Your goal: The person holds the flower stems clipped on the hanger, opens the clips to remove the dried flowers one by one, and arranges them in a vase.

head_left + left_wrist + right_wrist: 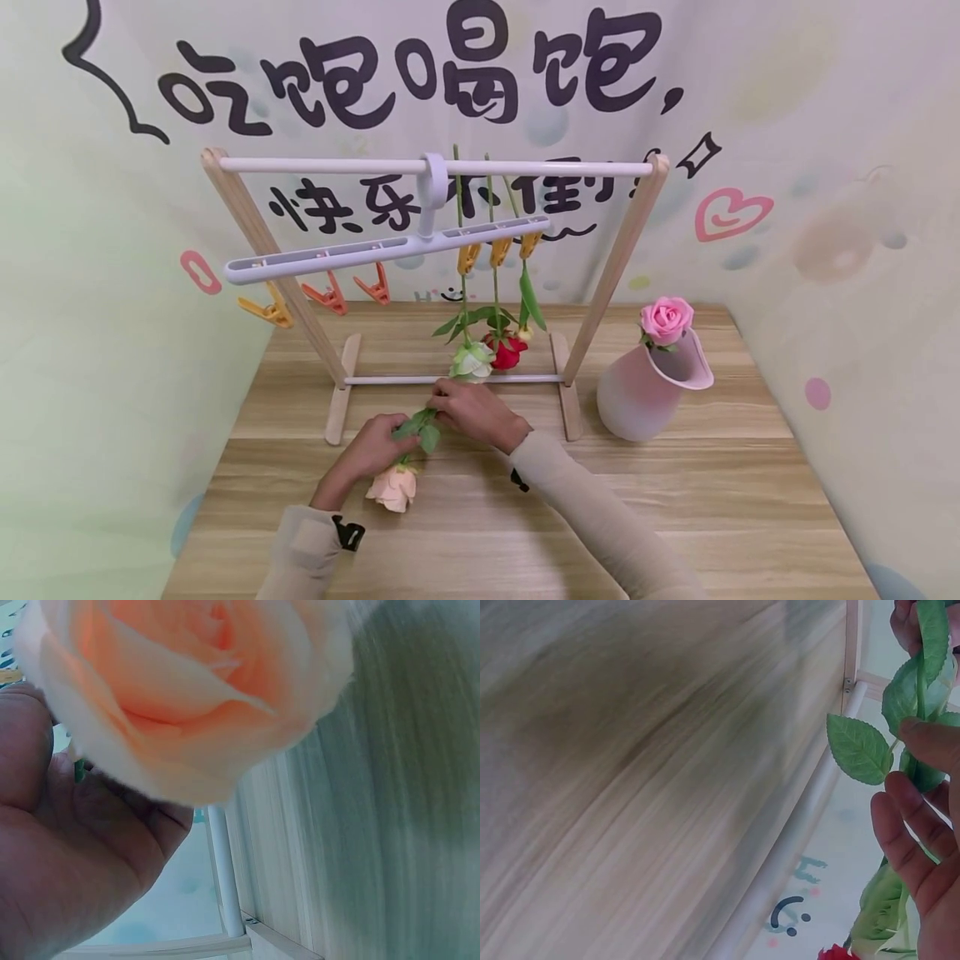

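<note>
A peach rose [393, 488] hangs head down over the table's near part, its big bloom [202, 690] filling the top of the left wrist view. My left hand [378, 446] grips its stem just behind the bloom, beside green leaves [428, 437]. Farther along that stem, my right hand [472, 410] pinches between thumb and fingers among the leaves [859, 748]. Right behind the right hand hang a white-green rose [472, 362] and a red rose [507, 350], upside down from yellow clips [500, 250]. The stem's end is hidden by the right hand.
A lilac hanger [322, 262] hangs tilted from the rack's white top bar [322, 166]. On its left side are a yellow clip [268, 310] and orange clips [327, 297]. A pink-white vase [637, 400] holding a pink rose [667, 321] stands at right.
</note>
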Available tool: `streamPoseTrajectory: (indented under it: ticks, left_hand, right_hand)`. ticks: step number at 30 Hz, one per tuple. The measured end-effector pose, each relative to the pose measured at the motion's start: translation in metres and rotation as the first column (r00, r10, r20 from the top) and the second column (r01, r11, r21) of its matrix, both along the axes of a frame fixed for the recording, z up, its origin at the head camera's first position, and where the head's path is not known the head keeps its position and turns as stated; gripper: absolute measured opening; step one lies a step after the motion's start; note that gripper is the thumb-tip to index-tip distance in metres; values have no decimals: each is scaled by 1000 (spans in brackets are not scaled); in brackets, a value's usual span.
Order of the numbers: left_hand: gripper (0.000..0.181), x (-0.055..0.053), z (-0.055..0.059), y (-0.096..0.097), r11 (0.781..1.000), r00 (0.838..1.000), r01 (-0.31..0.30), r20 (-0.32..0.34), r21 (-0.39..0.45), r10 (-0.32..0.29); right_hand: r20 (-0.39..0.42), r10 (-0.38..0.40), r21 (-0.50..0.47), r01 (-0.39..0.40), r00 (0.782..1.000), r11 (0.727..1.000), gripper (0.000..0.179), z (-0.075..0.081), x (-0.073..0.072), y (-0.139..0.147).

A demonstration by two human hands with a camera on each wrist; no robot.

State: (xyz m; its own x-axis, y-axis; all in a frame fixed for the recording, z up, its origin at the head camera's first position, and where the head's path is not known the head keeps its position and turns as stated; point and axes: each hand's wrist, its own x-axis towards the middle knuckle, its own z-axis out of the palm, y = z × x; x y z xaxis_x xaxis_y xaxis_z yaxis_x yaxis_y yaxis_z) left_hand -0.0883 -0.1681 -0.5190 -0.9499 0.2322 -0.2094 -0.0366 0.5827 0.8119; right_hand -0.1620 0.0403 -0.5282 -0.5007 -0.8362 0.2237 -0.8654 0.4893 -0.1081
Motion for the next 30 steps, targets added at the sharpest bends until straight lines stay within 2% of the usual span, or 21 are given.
streamPoseTrajectory:
  ticks: [6,14,19,25,30]
  left_hand:
    - [20,0,2,0,999,999,49,-7,1,-49]
    - [20,0,1,-2,994,993,105,52,16,-106]
    - [22,0,0,-4,987,985,158,62,40,-160]
    - [23,0,0,-7,976,976,215,31,35,-216]
    - [23,-1,-1,-7,977,977,212,22,30,-213]
  right_hand:
    - [-16,25,-4,-25,1000,1000,14,-3,0,4]
    - [9,48,6,-48,999,999,15,-5,4,10]
    - [16,47,-1,-47,999,999,14,-5,7,13]
    - [-8,54,-10,-54,999,998,15,-11,10,18]
    - [-27,72,-17,-73,997,997,15,-18,12,21]
